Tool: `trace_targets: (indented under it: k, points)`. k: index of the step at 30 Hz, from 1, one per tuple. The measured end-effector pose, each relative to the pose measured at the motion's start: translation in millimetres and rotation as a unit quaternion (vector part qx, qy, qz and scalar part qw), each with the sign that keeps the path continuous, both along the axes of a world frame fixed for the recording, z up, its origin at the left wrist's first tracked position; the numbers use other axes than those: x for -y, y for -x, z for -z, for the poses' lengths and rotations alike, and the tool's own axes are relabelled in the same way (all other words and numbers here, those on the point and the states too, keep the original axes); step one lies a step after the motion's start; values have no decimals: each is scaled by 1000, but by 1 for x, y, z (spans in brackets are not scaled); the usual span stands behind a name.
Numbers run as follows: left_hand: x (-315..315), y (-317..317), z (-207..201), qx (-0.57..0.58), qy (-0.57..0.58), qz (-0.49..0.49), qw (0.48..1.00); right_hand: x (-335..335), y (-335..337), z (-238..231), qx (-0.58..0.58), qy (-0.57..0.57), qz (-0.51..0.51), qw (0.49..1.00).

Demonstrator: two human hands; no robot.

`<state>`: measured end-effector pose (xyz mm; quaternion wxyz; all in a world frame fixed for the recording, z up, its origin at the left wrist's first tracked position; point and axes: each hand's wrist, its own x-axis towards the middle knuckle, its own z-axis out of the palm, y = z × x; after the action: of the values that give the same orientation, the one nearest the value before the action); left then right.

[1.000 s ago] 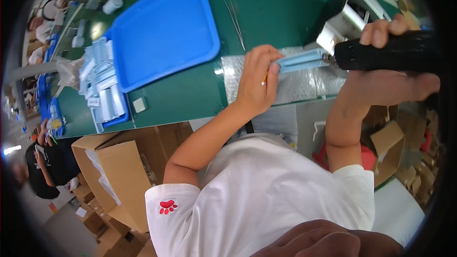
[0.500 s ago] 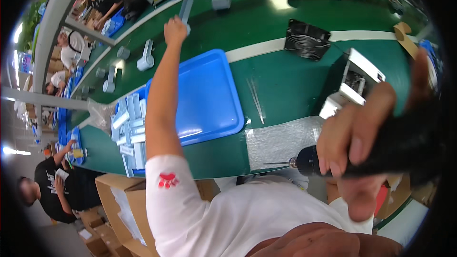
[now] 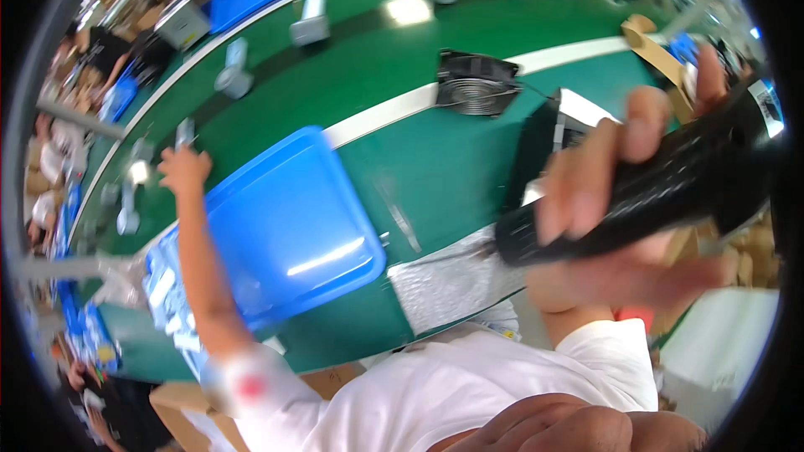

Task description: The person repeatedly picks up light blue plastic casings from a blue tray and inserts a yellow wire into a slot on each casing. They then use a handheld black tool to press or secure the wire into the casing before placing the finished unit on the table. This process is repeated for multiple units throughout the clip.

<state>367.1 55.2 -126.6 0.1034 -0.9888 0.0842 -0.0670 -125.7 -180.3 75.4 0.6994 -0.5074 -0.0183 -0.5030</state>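
My left hand [image 3: 184, 171] reaches over the green belt with its fingers spread. It is at a light blue plastic part [image 3: 186, 131] with a flat arm; the fingers partly cover it, and whether they touch it I cannot tell. Another such part [image 3: 234, 74], a round cup with an arm, lies farther along. My right hand [image 3: 586, 192], blurred, is wrapped round a black power screwdriver [image 3: 645, 192] held up in the air. Its tip points left, over a sheet of bubble wrap [image 3: 444, 280]. Beneath my left forearm lies a large blue tray [image 3: 293, 218].
Several light blue pieces [image 3: 167, 293] are heaped left of the tray. A black fan [image 3: 476, 84] stands by the white strip [image 3: 385, 115]. Behind my right hand is a white and black metal box [image 3: 578, 113]. Thin white sticks [image 3: 404, 222] lie right of the tray. Co-workers are at the left.
My left hand has left one light blue part and moved left along the belt to another, its fingers now spread. The right hand still holds the screwdriver. The whole view has turned.
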Motion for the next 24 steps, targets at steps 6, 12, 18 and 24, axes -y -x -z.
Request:
trace_targets:
  k: [6,12,18,24]
  points:
    - [-29,-27,21,63,136,92,984,61,69,52,59,-4,110,992]
    - [-34,30,-9,17,542,199,816,80,106,53,-46,9,281,958]
    - [19,198,-30,-189,694,267,642,89,141,43,-11,26,221,975]
    - [61,366,5,-321,651,368,581,66,121,18,7,157,253,955]
